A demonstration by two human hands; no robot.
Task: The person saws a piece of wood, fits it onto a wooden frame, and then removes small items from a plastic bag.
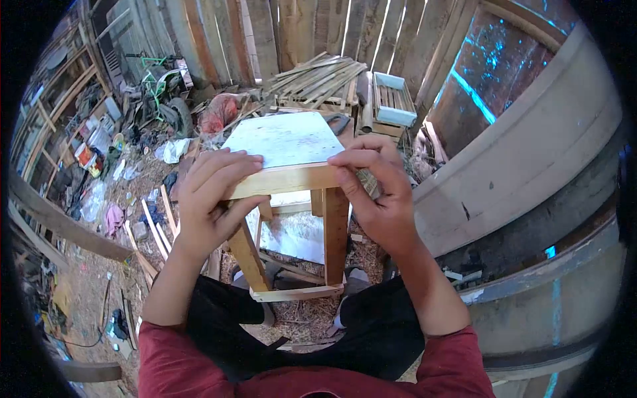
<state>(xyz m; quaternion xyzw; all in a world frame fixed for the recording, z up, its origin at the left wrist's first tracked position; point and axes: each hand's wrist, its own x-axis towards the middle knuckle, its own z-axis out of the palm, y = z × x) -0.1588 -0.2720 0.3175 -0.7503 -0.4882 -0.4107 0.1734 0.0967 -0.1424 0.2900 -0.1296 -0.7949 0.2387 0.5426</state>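
Between my knees stands a small wooden stool (pixel 282 139) with a worn white top and a pale wood strip (pixel 285 180) along its near edge. My left hand (pixel 215 189) grips the left end of that edge, fingers over the top and thumb beneath the strip. At the right corner, my right hand (pixel 378 186) pinches the edge between thumb and fingers. Two wooden legs, the left (pixel 247 259) and the right (pixel 335 235), run down to a low crossbar (pixel 298 292). A whitish sheet (pixel 292 235) shows between the legs.
A stack of thin wooden slats (pixel 318 79) lies by the plank fence, beside a light blue crate (pixel 393 99). A green bicycle (pixel 159 89) and scattered rubbish are at the left. Loose wood strips (pixel 156 229) lie left of the stool. A large curved panel (pixel 511 139) borders the right side.
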